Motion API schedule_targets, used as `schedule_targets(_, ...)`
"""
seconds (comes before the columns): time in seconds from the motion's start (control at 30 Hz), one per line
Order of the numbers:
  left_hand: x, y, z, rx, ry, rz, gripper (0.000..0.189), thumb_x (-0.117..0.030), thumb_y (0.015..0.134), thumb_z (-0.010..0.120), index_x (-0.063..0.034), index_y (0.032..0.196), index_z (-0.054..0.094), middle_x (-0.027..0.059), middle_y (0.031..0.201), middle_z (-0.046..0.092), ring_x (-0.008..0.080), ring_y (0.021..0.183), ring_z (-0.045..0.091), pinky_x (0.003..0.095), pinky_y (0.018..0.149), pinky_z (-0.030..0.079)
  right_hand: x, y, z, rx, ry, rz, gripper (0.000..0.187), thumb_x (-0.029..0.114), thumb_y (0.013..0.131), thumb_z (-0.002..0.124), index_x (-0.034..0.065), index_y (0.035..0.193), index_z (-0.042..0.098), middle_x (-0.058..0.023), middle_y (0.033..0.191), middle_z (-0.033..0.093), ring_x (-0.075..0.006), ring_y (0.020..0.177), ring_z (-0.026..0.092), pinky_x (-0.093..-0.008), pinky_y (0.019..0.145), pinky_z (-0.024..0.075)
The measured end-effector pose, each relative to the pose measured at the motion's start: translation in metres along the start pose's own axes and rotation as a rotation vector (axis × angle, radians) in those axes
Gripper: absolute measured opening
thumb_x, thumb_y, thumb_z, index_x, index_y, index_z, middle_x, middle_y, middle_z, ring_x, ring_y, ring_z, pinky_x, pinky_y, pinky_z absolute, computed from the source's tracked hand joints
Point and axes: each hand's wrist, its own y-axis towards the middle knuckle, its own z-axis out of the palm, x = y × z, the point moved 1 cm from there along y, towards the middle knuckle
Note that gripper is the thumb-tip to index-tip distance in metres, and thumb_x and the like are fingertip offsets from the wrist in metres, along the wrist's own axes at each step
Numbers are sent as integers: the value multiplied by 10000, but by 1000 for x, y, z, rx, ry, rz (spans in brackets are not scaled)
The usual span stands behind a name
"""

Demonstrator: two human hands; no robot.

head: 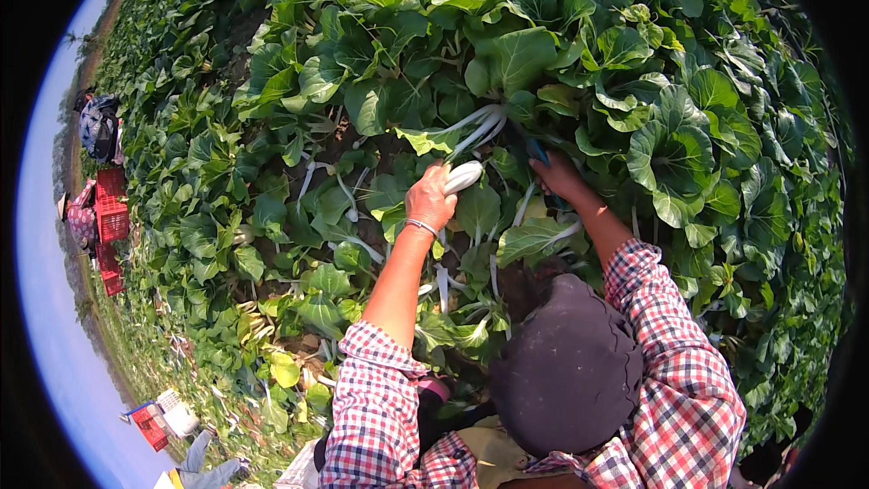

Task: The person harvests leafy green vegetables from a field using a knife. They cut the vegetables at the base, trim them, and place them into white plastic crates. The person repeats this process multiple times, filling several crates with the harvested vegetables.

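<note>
My left hand [432,197], with a bracelet at the wrist, is closed around a trimmed white-stemmed leafy green, whose pale stalk base [464,177] sticks out at the right of the fist. My right hand [558,175] grips a tool with a blue-green handle [538,151]; its dark blade, partly hidden by leaves, points toward the base of a standing plant. That plant has long white stalks [485,123] and broad green leaves [519,61], just above my hands. Cut leaves with white stems [536,239] lie below and between my arms.
Dense leafy greens [679,156] surround me. My dark-covered knee [567,367] is between my arms. Red plastic crates [112,207] and two people stand at the far left. Another red crate [149,426], a white crate [178,414] and a person's clothed limbs [207,465] are at lower left.
</note>
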Motion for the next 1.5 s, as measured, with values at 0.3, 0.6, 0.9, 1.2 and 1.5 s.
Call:
schedule_targets(0.3, 30, 17, -1, 66, 29, -140, 398, -147, 624, 678, -84, 1012, 617, 131, 962, 609, 333, 861, 597, 391, 772, 489, 13, 36, 8, -61, -73, -12, 252, 226, 850, 593, 8, 936, 500, -73, 572, 543, -173, 410, 517, -304, 387, 437)
schedule_targets(0.6, 17, 0, -5, 55, -32, -39, 463, -157, 635, 667, -96, 1091, 609, 115, 1066, 594, 314, 929, 593, 376, 825, 487, 26, 28, -13, 123, -128, 2, 272, 177, 846, 573, -35, 991, 485, -82, 558, 541, -156, 387, 501, -292, 369, 422)
schedule_targets(0.9, 13, -1, -2, 49, -77, -97, 522, -149, 613, 695, -69, 1121, 605, 103, 1207, 560, 292, 1016, 584, 344, 888, 470, 34, 35, -11, 146, -226, 66, 248, 184, 852, 578, -42, 928, 507, -87, 575, 555, -168, 405, 518, -308, 373, 431)
schedule_targets(1.2, 13, -2, 2, 47, -116, -92, 482, -117, 601, 659, -41, 1075, 620, 158, 1157, 586, 318, 1016, 586, 348, 891, 471, 33, 41, -11, 153, -263, 33, 260, 192, 857, 573, -61, 843, 516, -88, 559, 551, -171, 403, 522, -314, 374, 437)
schedule_targets(1.5, 0, -23, -51, -96, -194, -113, 473, -42, 616, 642, -13, 1086, 603, 136, 1151, 592, 297, 988, 609, 319, 873, 474, 28, -6, -10, 95, -173, 23, 284, 240, 851, 592, -35, 896, 538, -65, 571, 540, -158, 425, 517, -299, 403, 442)
